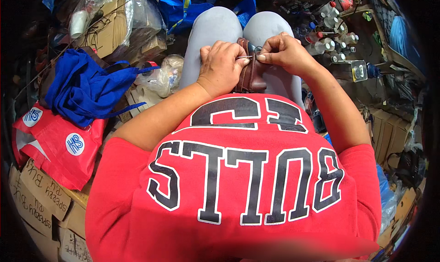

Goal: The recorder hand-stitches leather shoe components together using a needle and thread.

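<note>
A brown leather shoe (252, 80) is held upright between my grey-clad knees, its lower part hidden by my red shirt. My left hand (221, 64) is closed at the shoe's left side, with a thin needle-like metal tool (244, 57) sticking out of its fingers toward the leather edge. From the other side my right hand (285, 54) pinches thumb and finger together right at that edge. A small dark loop, perhaps thread, shows by these fingertips. What the right fingers hold is too small to make out.
A blue cloth bag (85, 85) and a red bag (59, 145) lie on cardboard boxes (46, 188) at my left. Several plastic bottles (327, 44) crowd the far right. Clear plastic bags (165, 74) and a blue bag (176, 7) lie beyond my knees.
</note>
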